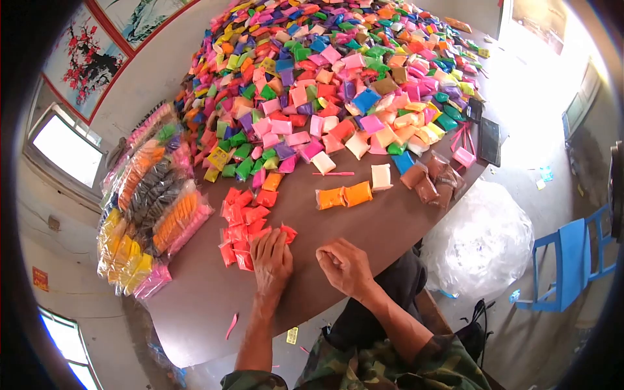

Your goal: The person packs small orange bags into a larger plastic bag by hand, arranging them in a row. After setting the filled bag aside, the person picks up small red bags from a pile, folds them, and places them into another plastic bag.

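Note:
My left hand (271, 261) lies at the right edge of a cluster of small red packets (238, 229). Its fingers are stretched out and touch the nearest packets, one of which (288, 233) shows beside the fingertips. My right hand (347, 269) is held just right of it, over the table edge nearest me, fingers curled in and nothing visible in them. Beyond my hands, two joined orange packets (344, 195) lie on the brown table (299, 250). A cream packet (381, 176) and several brown packets (430, 181) sit to their right.
A large heap of multicoloured packets (305, 97) covers the far part of the table. Bundled clear bags of packets (146, 214) stand at the left edge. On the floor at right are a big clear plastic bag (478, 240) and a blue chair (565, 260). A pink strip (231, 326) lies near left.

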